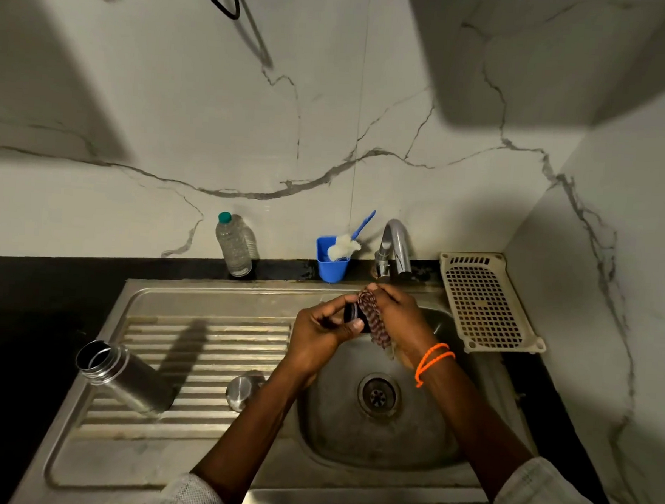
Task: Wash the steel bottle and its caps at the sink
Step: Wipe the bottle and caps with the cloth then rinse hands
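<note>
Left grip [323, 326] pinches small dark cap [354, 313]; right grip [395, 319] holds scrubber [373, 319] against it. Probably light, slippery; hold by rim.

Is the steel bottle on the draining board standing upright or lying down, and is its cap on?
The steel bottle stands upright on the draining board; its threaded mouth is open, no cap on.

Both forearms reach forward and converge, hands meeting close together. Left hand [323, 326]: fingers curled, thumb pressed forward, pinching a small dark cap [354, 314]. Right hand [399, 319]: fingers curled around a scrubber [373, 317] held against that cap; orange thread band [431, 361] on the right wrist.
</note>
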